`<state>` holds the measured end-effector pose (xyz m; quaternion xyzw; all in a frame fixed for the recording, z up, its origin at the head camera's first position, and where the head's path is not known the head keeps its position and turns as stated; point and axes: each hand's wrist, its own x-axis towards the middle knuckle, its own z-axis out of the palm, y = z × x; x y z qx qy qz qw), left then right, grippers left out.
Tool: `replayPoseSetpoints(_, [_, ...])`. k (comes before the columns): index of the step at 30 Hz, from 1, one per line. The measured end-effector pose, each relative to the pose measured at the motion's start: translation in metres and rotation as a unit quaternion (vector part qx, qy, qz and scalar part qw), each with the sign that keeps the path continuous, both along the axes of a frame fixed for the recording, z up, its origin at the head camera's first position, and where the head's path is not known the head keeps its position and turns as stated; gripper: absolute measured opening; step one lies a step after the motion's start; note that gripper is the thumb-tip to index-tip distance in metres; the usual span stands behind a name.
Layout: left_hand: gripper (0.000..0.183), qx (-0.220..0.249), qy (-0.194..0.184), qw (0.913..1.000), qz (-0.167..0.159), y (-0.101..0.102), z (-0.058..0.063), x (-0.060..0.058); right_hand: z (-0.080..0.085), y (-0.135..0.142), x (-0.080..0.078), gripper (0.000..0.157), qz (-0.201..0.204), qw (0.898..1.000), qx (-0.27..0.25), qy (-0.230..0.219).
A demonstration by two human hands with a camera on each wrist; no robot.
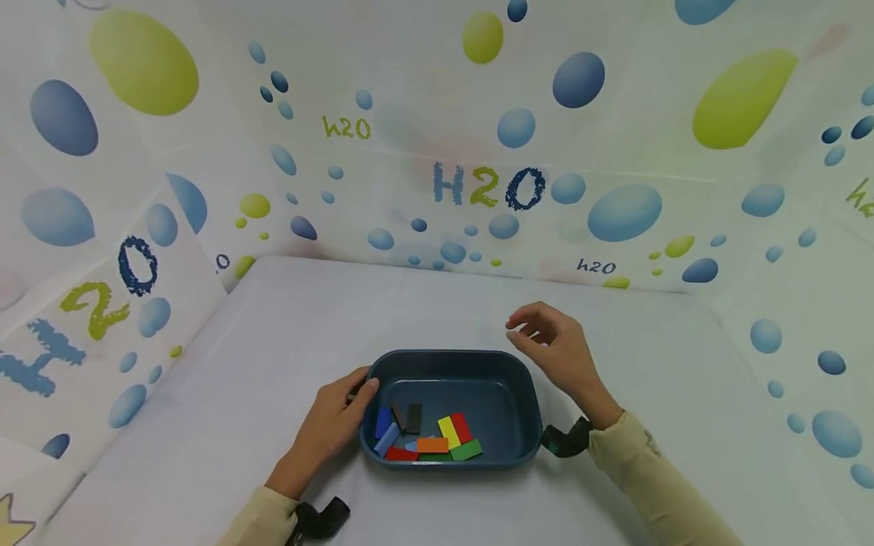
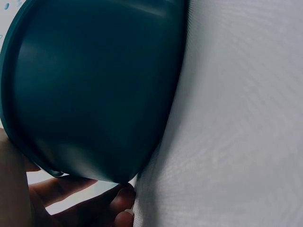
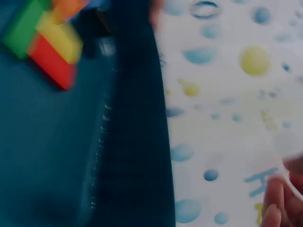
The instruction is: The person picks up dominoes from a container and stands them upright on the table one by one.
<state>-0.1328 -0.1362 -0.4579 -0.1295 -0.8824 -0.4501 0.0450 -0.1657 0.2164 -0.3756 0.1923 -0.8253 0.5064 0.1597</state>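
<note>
A dark blue-green rectangular plastic tub stands on the white cloth in the head view, with several coloured blocks gathered toward its near left side. Among them are an orange block, a yellow block, a red block and a dark block. My left hand grips the tub's left end, thumb at the rim and fingers against the outer wall. Raised by the tub's far right corner, my right hand has loosely bent fingers, thumb apart from them, and no object visible between.
White cloth spreads around the tub. A patterned backdrop with blue and green spots rises behind and at both sides. Black wrist devices, one on the left and one on the right, jut from the sleeves.
</note>
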Motion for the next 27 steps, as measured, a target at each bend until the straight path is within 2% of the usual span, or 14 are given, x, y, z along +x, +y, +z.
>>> replayPoseSetpoints(2, [0.038, -0.001, 0.003, 1.0, -0.001, 0.0, 0.001, 0.0, 0.005, -0.007, 0.001, 0.016, 0.023, 1.0, 0.006, -0.008])
replayPoseSetpoints(5, [0.037, -0.002, 0.004, 1.0, -0.002, -0.001, 0.001, -0.001, 0.003, -0.014, -0.003, 0.016, 0.057, 0.998, 0.016, -0.017])
replayPoseSetpoints(10, [0.035, 0.0, 0.005, 1.0, -0.002, 0.0, 0.001, -0.001, 0.007, -0.03, -0.007, 0.015, 0.119, 0.992, 0.034, -0.031])
replayPoseSetpoints(17, [0.036, 0.003, 0.002, 1.0, 0.0, 0.002, 0.001, -0.001, -0.004, -0.049, -0.015, 0.017, 0.191, 0.978, 0.06, -0.052])
replayPoseSetpoints(22, [0.035, 0.003, -0.004, 1.0, 0.004, 0.001, 0.0, -0.002, -0.015, -0.06, -0.017, 0.016, 0.216, 0.97, 0.086, -0.07])
replayPoseSetpoints(27, [0.034, 0.004, -0.003, 1.0, 0.005, 0.0, -0.002, -0.001, -0.024, -0.068, -0.018, 0.016, 0.219, 0.966, 0.103, -0.091])
